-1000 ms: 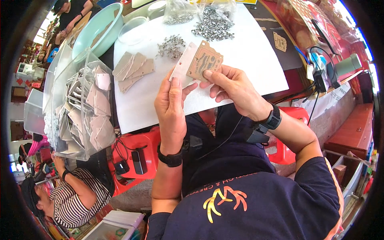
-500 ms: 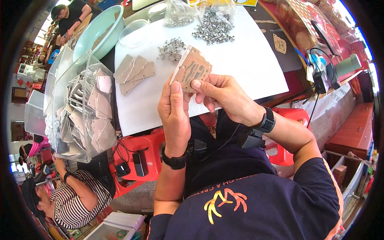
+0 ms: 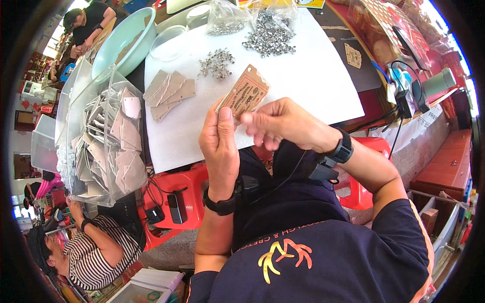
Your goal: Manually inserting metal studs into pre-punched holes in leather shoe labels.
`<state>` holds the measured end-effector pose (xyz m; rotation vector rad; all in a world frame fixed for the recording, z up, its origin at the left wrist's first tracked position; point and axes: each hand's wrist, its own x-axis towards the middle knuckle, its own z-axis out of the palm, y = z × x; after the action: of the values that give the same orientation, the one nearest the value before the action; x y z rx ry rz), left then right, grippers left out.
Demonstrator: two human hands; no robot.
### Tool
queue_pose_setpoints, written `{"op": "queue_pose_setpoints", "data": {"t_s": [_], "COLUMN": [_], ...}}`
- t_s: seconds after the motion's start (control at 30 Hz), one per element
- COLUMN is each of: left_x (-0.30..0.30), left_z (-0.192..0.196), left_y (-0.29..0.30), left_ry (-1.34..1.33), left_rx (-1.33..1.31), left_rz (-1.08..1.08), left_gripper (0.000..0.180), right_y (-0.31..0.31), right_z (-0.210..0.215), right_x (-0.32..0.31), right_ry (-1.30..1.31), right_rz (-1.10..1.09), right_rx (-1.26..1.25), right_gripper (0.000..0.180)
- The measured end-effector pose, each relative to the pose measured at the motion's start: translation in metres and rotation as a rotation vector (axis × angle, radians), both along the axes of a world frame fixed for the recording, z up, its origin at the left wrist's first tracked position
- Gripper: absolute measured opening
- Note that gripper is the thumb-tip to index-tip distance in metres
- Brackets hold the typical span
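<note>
My left hand (image 3: pixel 221 146) grips a small stack of brown printed cardboard tags (image 3: pixel 245 93) between thumb and fingers, tilted up over the white sheet. The top one has a hole near its upper corner. My right hand (image 3: pixel 283 123) is at the tags' lower right edge, its thumb close to them; its curled fingers are smeared by motion. Whether it grips the tags, I cannot tell. Beyond the tags lies a loose pile of small shiny metal pieces (image 3: pixel 216 64). Several grey-brown cardboard pieces (image 3: pixel 169 92) lie overlapping to the left.
A clear plastic bin (image 3: pixel 108 166) full of cardboard pieces stands at left, before a pale green basin (image 3: pixel 146 48). Metal pieces spill from a clear bag (image 3: pixel 273 25) at the back. A co-worker in stripes (image 3: pixel 101 252) sits at left. Cables (image 3: pixel 399 101) hang at right.
The tags have changed, showing a different printed face and a straighter outline. My right thumb has drawn back from the front of the tags to their edge, and the hand blurs.
</note>
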<state>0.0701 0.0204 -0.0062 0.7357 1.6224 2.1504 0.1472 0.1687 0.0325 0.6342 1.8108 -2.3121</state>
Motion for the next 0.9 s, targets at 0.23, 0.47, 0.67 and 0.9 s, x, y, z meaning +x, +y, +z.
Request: {"op": "queue_pose_setpoints", "data": {"t_s": [0.23,0.47,0.67,0.9], "left_x": [-0.005,0.003,0.007,0.004], "left_z": [0.007,0.017,0.018,0.015], "left_y": [-0.001,0.003,0.002,0.001], "left_ry": [-0.082,-0.175,-0.211,-0.136], "left_rx": [0.058,0.137,0.147,0.121], "left_rz": [-0.123,-0.148,-0.144,-0.122], "left_gripper": [0.033,0.033,0.030,0.026], "right_y": [0.037,0.043,0.021,0.019], "right_z": [0.025,0.008,-0.001,-0.001], "right_x": [0.000,-0.018,-0.008,-0.007], "right_ry": [0.485,0.909,0.613,0.611], "right_rz": [-0.088,0.099,-0.020,-0.027], "right_rx": [0.923,1.086,0.897,0.880], "right_gripper": [0.033,0.026,0.026,0.024]}}
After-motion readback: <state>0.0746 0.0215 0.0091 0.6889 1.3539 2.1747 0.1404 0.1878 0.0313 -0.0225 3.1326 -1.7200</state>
